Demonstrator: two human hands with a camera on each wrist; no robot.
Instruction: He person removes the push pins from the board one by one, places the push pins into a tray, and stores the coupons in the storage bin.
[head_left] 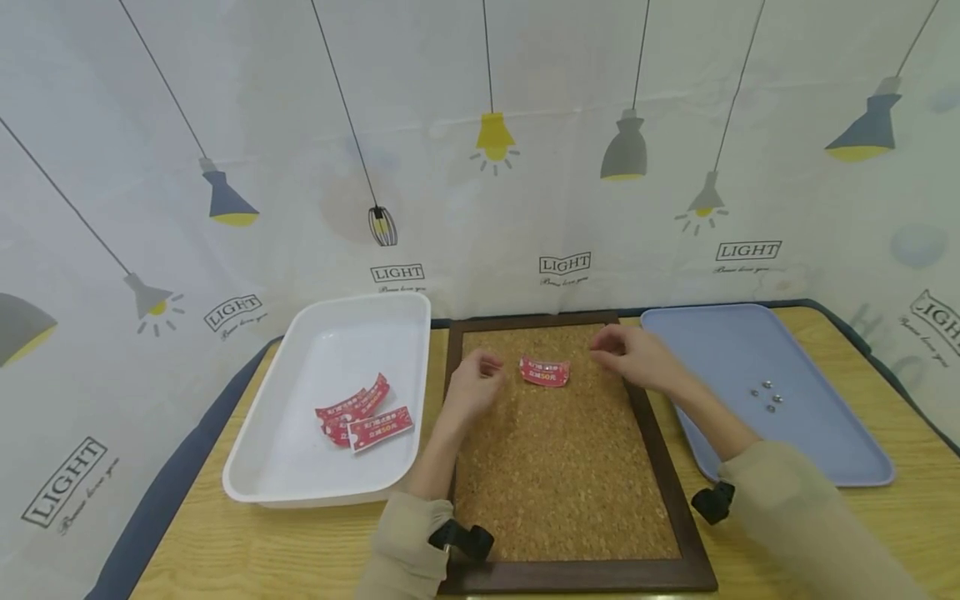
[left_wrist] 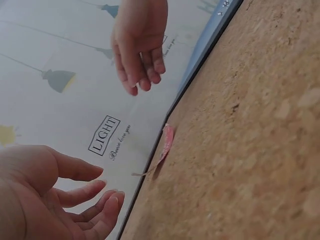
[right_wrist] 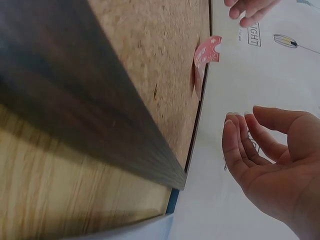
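A red coupon (head_left: 545, 372) with white and yellow print lies near the top of the cork board (head_left: 570, 467); its ends curl up off the cork. A tiny bright spot shows at its middle, too small to identify. Just left of the coupon is my left hand (head_left: 474, 385), its fingers loosely bent and holding nothing. On the other side, my right hand (head_left: 637, 357) hovers over the board's right edge, with fingers and thumb apart in the right wrist view. Neither hand touches the coupon (right_wrist: 204, 57).
Left of the board stands a white tray (head_left: 292, 450) with several red coupons (head_left: 381, 428) in it. At the right, a blue tray (head_left: 810, 450) holds several small silvery pieces (head_left: 777, 399). The board's dark frame (head_left: 585, 575) borders the cork. A printed curtain (head_left: 450, 75) hangs behind the table.
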